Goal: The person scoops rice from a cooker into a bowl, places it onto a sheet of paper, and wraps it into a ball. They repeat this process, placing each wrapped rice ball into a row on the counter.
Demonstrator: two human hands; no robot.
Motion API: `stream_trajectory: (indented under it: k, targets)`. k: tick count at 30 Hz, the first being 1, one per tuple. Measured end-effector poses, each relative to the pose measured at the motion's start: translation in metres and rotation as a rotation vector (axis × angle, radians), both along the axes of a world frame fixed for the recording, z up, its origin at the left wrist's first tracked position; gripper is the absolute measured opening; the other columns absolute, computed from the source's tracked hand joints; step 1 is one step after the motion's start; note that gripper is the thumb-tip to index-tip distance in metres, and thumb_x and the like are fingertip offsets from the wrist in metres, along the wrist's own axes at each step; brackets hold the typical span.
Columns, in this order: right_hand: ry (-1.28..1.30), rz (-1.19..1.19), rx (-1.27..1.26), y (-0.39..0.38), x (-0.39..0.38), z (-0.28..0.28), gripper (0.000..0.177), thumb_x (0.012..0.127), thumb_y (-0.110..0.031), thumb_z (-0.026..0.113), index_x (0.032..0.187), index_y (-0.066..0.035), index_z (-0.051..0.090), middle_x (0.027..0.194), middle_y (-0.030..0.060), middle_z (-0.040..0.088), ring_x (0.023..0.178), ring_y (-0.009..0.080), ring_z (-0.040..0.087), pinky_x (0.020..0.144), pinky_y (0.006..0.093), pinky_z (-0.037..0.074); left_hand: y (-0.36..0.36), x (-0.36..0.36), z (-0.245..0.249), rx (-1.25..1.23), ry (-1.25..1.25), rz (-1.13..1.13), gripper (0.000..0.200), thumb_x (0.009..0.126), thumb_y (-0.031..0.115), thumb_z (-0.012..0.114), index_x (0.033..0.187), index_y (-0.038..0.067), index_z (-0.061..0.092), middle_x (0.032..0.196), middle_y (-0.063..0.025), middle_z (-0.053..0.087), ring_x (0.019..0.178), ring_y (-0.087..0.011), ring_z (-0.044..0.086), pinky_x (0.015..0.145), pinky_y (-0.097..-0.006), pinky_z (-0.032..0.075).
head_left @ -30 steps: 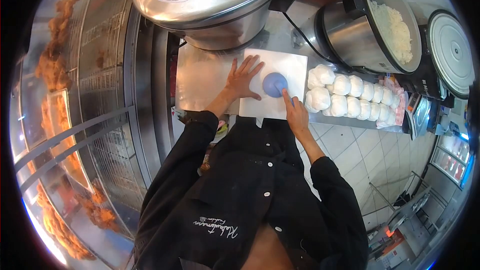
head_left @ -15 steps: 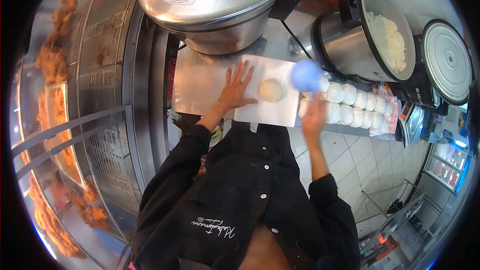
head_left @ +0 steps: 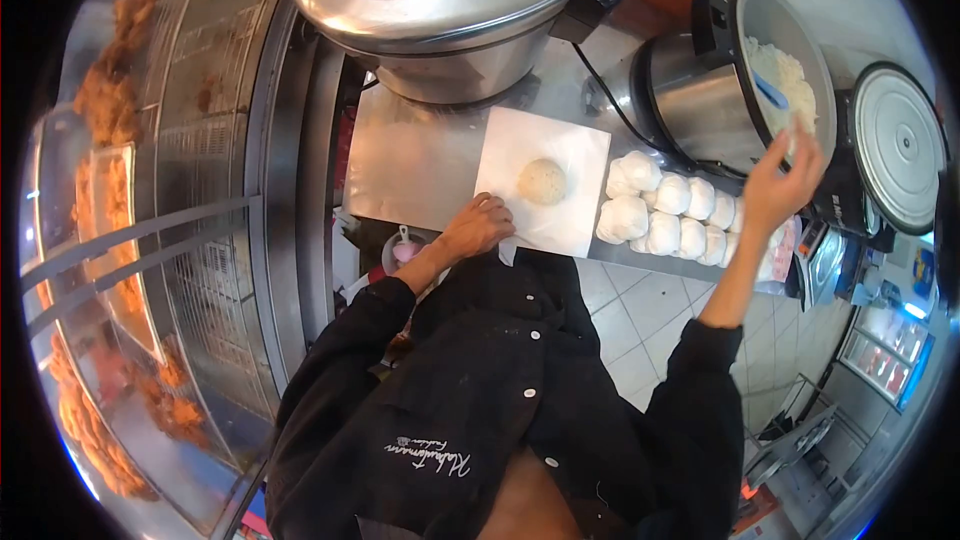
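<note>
A white paper sheet (head_left: pixel 575 140) lies on the steel counter with a round rice mound (head_left: pixel 541 182) on it. My left hand (head_left: pixel 479 227) is at the sheet's near left corner, its fingers curled and closed on the edge. My right hand (head_left: pixel 785 178) is raised at the rim of the open rice cooker (head_left: pixel 700 105), fingers apart and slightly blurred. Just beyond its fingertips, a blue scoop (head_left: pixel 770 92) rests in the white rice (head_left: pixel 785 65), only partly visible. Right of the sheet, several white wrapped bundles (head_left: pixel 664 233) stand in two rows.
A large closed steel cooker (head_left: pixel 430 25) stands at the back of the counter (head_left: pixel 400 165). A round lid (head_left: pixel 900 140) is upright at the far right. Glass-fronted shelves with fried food (head_left: pixel 110 100) line the left. A black cable (head_left: pixel 610 95) crosses the counter.
My right hand has moved from beside the sheet to the rice cooker, and the blue scoop is now in the rice. My left hand has slid toward me and its spread fingers have curled.
</note>
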State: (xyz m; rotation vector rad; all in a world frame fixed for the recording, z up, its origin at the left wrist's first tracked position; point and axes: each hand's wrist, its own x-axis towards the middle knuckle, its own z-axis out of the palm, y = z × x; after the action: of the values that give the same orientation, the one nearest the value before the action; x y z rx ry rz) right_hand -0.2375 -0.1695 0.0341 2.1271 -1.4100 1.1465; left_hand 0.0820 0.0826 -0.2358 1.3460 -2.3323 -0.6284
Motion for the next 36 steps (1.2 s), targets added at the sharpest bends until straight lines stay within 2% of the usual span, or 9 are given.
stream_trajectory:
  k: [3, 7, 19, 22, 24, 27, 31, 33, 36]
  targets:
    - [-0.098, 0.44, 0.442, 0.065, 0.038, -0.059, 0.014, 0.086, 0.0, 0.07, 0.098, -0.006, 0.069, 0.108, 0.0098, 0.072, 0.103, 0.0311, 0.065, 0.092, 0.0426, 0.048, -0.006, -0.002, 0.001, 0.065, 0.121, 0.08, 0.016, 0.09, 0.026, 0.07, 0.095, 0.014, 0.078, 0.099, -0.0044, 0.074, 0.109, -0.0242, 0.063, 0.097, -0.0398, 0.047]
    - [0.15, 0.601, 0.978, 0.146, 0.075, -0.136, 0.038, 0.089, -0.03, 0.077, 0.122, -0.013, 0.071, 0.124, 0.0105, 0.062, 0.118, 0.0312, 0.059, 0.1, 0.0463, 0.044, -0.035, 0.003, 0.029, 0.275, 0.104, 0.18, 0.017, 0.092, 0.023, 0.068, 0.096, 0.01, 0.079, 0.097, -0.0112, 0.076, 0.099, -0.031, 0.068, 0.092, -0.0425, 0.051]
    - [0.158, 0.429, 1.04, 0.127, 0.085, -0.193, 0.018, 0.093, -0.026, 0.071, 0.106, -0.013, 0.075, 0.1, 0.0041, 0.071, 0.1, 0.0279, 0.064, 0.088, 0.0492, 0.043, -0.105, 0.008, 0.056, 0.377, 0.177, 0.076, 0.016, 0.091, 0.015, 0.068, 0.095, 0.002, 0.077, 0.094, -0.02, 0.074, 0.089, -0.0377, 0.071, 0.084, -0.0455, 0.054]
    - [0.197, 0.358, 1.095, 0.115, 0.089, -0.198, 0.016, 0.094, -0.026, 0.07, 0.098, -0.01, 0.073, 0.099, 0.0048, 0.072, 0.099, 0.028, 0.064, 0.088, 0.0484, 0.042, -0.108, 0.0, 0.057, 0.289, 0.033, 0.174, 0.016, 0.089, 0.013, 0.069, 0.1, 0.004, 0.076, 0.099, -0.0159, 0.074, 0.095, -0.0349, 0.07, 0.088, -0.0468, 0.052]
    - [0.177, 0.357, 1.055, 0.112, 0.092, -0.207, 0.017, 0.093, -0.026, 0.071, 0.09, -0.009, 0.072, 0.095, 0.0052, 0.072, 0.096, 0.0286, 0.065, 0.086, 0.0486, 0.044, -0.099, -0.011, 0.06, -0.267, -0.037, 0.425, 0.02, 0.087, 0.013, 0.07, 0.106, 0.006, 0.073, 0.111, -0.0092, 0.072, 0.106, -0.0322, 0.066, 0.094, -0.0502, 0.049]
    - [0.192, 0.319, 1.033, 0.108, 0.094, -0.211, 0.018, 0.092, -0.026, 0.072, 0.088, -0.008, 0.072, 0.091, 0.006, 0.072, 0.092, 0.0293, 0.066, 0.085, 0.0474, 0.046, -0.066, -0.023, 0.037, -0.202, -0.003, 0.103, 0.043, 0.087, 0.017, 0.069, 0.129, 0.007, 0.064, 0.127, -0.0078, 0.063, 0.12, -0.0318, 0.058, 0.103, -0.0517, 0.044]
    - [0.189, 0.293, 1.123, 0.091, 0.103, -0.203, 0.02, 0.092, -0.025, 0.073, 0.085, -0.006, 0.071, 0.084, 0.0074, 0.071, 0.088, 0.0299, 0.067, 0.088, 0.0482, 0.047, -0.036, -0.052, 0.049, -0.141, -0.042, 0.105, 0.055, 0.087, 0.02, 0.072, 0.139, 0.006, 0.058, 0.142, -0.0112, 0.056, 0.134, -0.0327, 0.051, 0.114, -0.0524, 0.038]
    - [-0.075, 0.303, 1.155, 0.073, 0.105, -0.214, 0.02, 0.093, -0.025, 0.073, 0.1, -0.006, 0.074, 0.103, 0.0094, 0.071, 0.1, 0.0298, 0.065, 0.093, 0.0489, 0.047, -0.031, -0.058, 0.044, -0.091, -0.143, 0.206, 0.07, 0.088, 0.024, 0.072, 0.151, 0.004, 0.046, 0.153, -0.0131, 0.047, 0.145, -0.0325, 0.041, 0.121, -0.0527, 0.03]
    - [0.17, 0.257, 0.794, 0.059, 0.113, -0.24, 0.034, 0.091, -0.026, 0.074, 0.121, -0.009, 0.072, 0.125, 0.0071, 0.061, 0.119, 0.0292, 0.057, 0.091, 0.0496, 0.047, -0.029, -0.066, 0.043, -0.038, -0.134, 0.245, 0.071, 0.089, 0.027, 0.071, 0.151, 0.004, 0.046, 0.156, -0.0125, 0.044, 0.149, -0.0313, 0.035, 0.123, -0.0539, 0.027]
